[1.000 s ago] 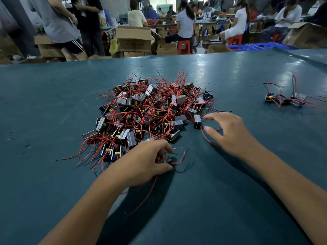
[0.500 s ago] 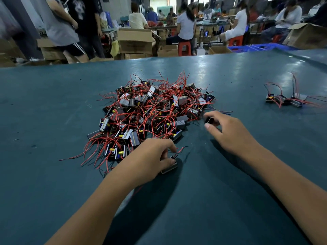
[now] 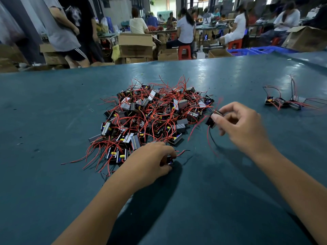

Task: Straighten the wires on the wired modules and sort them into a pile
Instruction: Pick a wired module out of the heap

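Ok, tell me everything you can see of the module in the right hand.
The module is a small dark block with a lighter grey, metallic-looking top face, blurred by motion. The right hand pinches it between thumb and fingers, lifted off the green table just right of the big tangled pile. Thin red wires and a black wire hang curved from it; one red wire sticks upward. Finer detail cannot be made out.
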`<state>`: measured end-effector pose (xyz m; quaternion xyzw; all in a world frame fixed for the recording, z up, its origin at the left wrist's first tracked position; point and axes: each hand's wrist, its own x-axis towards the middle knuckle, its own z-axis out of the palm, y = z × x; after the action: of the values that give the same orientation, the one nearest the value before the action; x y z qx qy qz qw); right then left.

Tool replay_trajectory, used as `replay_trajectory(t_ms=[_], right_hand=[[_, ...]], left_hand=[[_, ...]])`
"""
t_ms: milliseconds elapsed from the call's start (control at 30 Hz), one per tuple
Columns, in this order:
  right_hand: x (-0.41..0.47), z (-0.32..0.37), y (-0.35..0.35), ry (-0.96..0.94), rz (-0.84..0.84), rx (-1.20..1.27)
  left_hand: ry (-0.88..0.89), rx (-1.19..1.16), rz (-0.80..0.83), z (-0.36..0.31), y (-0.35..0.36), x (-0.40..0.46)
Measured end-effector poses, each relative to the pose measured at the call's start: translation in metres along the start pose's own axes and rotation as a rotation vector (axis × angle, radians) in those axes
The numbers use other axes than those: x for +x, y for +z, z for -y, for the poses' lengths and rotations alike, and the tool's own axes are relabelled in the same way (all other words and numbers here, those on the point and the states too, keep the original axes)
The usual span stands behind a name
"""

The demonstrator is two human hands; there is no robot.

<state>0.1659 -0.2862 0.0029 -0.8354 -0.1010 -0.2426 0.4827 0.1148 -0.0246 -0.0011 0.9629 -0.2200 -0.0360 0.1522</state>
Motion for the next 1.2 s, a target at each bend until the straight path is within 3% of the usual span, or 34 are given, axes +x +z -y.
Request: replay_trajectory(t_ms=[167,333,467,567,633,733,1000,1133,1200], right_hand=[[0.001,0.000,0.002,0.393,0.211,0.265],[-0.004,-0.002,0.006,0.497,0.311,0.280],[-0.009,0.003,0.013,0.441,0.310,0.241],[-0.015,0.013,0.016,0.298,0.286,0.254],[-0.020,0.020,0.017,0.193,0.274,0.264],[-0.026,0.028,0.018,0.057,0.276,0.250],[-0.021,0.027,0.015,0.123,0.304,0.441],[-0.019,0.025,0.016,0.170,0.343,0.506],[-0.020,0.023,0.016,0.179,0.356,0.517]], left_hand=[[0.001,-0.027,-0.042,-0.003,-0.003,-0.002],[0.013,0.018,-0.140,-0.005,-0.001,-0.003],[0.099,-0.033,-0.306,-0.013,0.000,-0.004],[0.105,-0.394,-0.400,-0.028,0.000,-0.008],[0.066,-0.581,-0.378,-0.037,0.004,-0.008],[0.026,-0.651,-0.329,-0.044,0.010,-0.005],[-0.055,-1.213,-0.078,-0.044,0.003,-0.008],[-0.095,-1.277,-0.021,-0.045,0.001,-0.007],[-0.093,-1.112,-0.097,-0.044,0.002,-0.007]])
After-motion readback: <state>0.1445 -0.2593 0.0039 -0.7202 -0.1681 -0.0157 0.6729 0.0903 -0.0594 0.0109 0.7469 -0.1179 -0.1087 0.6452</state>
